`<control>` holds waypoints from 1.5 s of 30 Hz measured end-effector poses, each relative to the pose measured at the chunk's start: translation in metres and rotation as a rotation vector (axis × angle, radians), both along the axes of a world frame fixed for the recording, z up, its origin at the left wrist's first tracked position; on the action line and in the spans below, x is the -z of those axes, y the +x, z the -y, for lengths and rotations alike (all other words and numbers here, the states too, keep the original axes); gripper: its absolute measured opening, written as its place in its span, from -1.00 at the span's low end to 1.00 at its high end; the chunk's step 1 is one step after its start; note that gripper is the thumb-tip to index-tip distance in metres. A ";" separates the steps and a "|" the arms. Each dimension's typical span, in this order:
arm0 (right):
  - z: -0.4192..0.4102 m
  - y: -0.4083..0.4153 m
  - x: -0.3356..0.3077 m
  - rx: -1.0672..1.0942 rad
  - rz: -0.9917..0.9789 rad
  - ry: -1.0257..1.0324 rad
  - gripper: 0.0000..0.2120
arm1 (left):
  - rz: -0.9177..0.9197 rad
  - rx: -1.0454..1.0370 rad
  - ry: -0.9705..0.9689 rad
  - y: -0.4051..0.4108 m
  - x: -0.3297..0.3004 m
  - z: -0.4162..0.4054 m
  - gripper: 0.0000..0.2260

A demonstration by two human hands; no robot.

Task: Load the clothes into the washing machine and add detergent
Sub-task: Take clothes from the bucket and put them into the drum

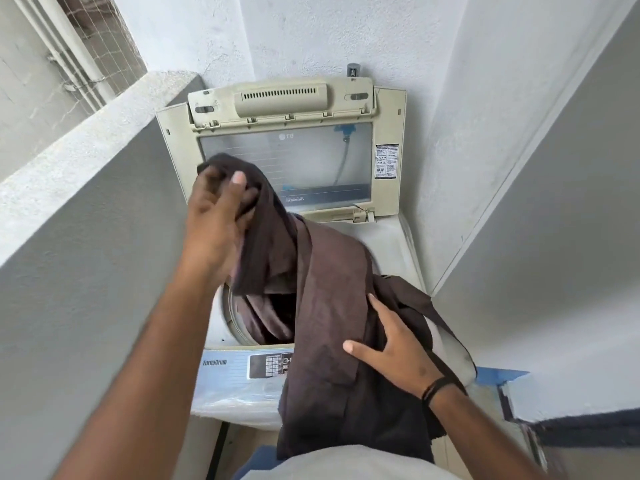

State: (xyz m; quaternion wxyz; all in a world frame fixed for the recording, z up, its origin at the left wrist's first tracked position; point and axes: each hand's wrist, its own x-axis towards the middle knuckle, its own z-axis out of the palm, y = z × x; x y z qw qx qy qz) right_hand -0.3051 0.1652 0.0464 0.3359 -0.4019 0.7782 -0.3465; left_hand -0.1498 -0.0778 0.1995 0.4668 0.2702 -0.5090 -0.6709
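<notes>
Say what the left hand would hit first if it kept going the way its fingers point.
Probably the raised lid of the washing machine: the left hand, gripping the dark garment, points up toward its glass panel, though depth is unclear.

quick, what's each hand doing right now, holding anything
Left hand: grips the raised end of the dark brown cloth garment.
Right hand: fingers spread flat, pressing on the same garment, not gripping.

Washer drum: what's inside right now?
Dark brown fabric folds sit in the drum opening; the brown garment held by both hands drapes over the rim, hiding the drum's right side and bottom.
</notes>
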 end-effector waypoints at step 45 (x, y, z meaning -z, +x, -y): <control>0.054 0.025 0.012 -0.131 -0.467 0.474 -0.12 | 0.746 0.665 -0.085 0.001 0.151 0.056 0.01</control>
